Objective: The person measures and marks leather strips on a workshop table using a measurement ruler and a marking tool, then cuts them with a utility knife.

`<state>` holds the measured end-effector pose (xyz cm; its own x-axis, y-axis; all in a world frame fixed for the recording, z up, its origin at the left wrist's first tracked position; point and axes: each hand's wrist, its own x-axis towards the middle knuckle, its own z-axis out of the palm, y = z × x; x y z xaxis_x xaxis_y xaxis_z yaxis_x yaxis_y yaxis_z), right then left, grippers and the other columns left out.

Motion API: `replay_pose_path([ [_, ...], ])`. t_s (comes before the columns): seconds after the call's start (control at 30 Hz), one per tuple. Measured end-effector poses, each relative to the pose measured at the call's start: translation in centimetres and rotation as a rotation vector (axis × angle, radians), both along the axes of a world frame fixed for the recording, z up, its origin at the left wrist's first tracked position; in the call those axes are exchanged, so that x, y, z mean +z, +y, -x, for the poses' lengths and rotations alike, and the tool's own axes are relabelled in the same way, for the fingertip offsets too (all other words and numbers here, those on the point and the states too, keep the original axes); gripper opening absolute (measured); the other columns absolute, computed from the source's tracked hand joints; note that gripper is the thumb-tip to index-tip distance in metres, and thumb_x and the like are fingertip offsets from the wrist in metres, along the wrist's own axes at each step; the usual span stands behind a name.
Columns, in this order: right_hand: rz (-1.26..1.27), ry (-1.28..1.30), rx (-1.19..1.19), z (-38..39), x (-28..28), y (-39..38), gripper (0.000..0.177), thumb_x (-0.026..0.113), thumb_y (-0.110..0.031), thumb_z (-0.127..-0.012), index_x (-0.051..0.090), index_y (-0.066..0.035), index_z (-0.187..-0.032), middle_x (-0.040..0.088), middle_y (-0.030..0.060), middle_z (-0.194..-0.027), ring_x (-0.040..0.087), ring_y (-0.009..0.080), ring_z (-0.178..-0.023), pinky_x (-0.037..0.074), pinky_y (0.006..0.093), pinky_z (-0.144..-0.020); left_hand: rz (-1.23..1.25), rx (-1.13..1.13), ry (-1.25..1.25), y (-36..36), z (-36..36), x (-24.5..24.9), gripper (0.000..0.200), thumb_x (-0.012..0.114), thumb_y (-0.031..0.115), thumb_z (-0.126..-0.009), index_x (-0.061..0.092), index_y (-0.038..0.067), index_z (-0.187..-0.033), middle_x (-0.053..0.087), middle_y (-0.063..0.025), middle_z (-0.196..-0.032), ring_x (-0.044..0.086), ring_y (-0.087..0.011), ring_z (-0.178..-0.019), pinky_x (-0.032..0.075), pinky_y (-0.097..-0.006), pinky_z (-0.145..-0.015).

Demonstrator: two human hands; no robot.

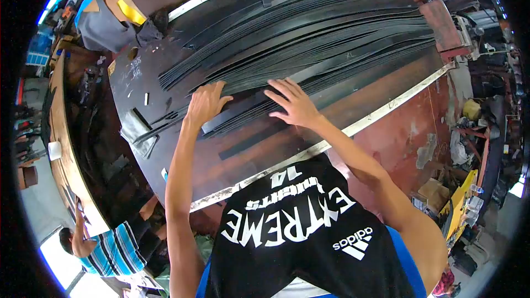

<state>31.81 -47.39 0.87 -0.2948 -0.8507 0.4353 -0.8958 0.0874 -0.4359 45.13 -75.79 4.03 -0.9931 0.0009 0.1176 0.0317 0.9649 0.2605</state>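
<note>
Long black strips (309,58) lie in bundles along the dark table, fanning from the right clamp toward my hands. At the left ends of one bundle is my left hand (206,103), its fingers bent over the far side and its thumb on the near side, closed around the ends. My right hand (295,104) rests palm down on the strips further right, fingers spread and thumb apart. A wider, lighter grey strip (326,67) runs among the black ones beyond my right hand. Under my palms the strips are partly hidden.
A rusty clamp bar (441,25) stands at the table's right end. A grey cloth (138,135) and a white piece (146,99) lie at left. The pale table edge (381,111) runs before me. A person in a striped shirt (116,251) is at lower left.
</note>
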Motion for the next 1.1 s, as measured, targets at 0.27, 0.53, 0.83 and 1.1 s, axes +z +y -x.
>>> replay_pose_path([
  [0.27, -0.137, 0.199, -0.035, 1.2, -3.1, 1.3, 0.072, 0.076, -0.033, -0.080, 0.049, -0.015, -0.144, 0.052, 0.0088, -0.135, 0.050, 0.0287, -0.126, 0.034, 0.0466, -0.115, -0.084, 0.060, -0.098, -0.3, 0.1, -0.1, 0.051, 0.065, 0.044, -0.091, 0.058, 0.002, -0.118, 0.069, -0.0228, -0.093, 0.066, -0.0414, -0.087, 0.052, -0.0501, -0.076],
  [0.53, -0.163, 0.196, -0.062, 1.0, -3.4, 1.4, 0.063, 0.070, -0.037, -0.085, 0.053, -0.006, -0.138, 0.052, 0.0114, -0.130, 0.048, 0.0319, -0.125, 0.036, 0.0449, -0.113, -0.055, 0.079, -0.057, 1.0, -0.4, 0.4, 0.047, 0.068, 0.041, -0.089, 0.059, 0.002, -0.113, 0.069, -0.0217, -0.094, 0.066, -0.0419, -0.087, 0.052, -0.0495, -0.074],
  [0.83, -0.217, 0.207, -0.067, 0.5, -4.3, 1.8, 0.056, 0.065, -0.028, -0.089, 0.053, -0.001, -0.136, 0.049, 0.0128, -0.142, 0.046, 0.0300, -0.130, 0.035, 0.0405, -0.115, -0.011, 0.109, -0.099, 1.0, -0.2, 0.9, 0.044, 0.069, 0.039, -0.089, 0.059, 0.002, -0.111, 0.069, -0.0200, -0.090, 0.066, -0.0410, -0.083, 0.052, -0.0483, -0.072],
  [1.1, -0.174, 0.142, -0.027, 1.1, -4.8, 1.9, 0.057, 0.067, -0.025, -0.088, 0.052, 0.000, -0.137, 0.051, 0.0136, -0.138, 0.047, 0.0314, -0.126, 0.040, 0.0397, -0.109, -0.024, 0.156, -0.118, -0.6, -4.6, 3.3, 0.044, 0.068, 0.039, -0.090, 0.057, 0.003, -0.114, 0.068, -0.0211, -0.092, 0.065, -0.0419, -0.086, 0.052, -0.0487, -0.071],
])
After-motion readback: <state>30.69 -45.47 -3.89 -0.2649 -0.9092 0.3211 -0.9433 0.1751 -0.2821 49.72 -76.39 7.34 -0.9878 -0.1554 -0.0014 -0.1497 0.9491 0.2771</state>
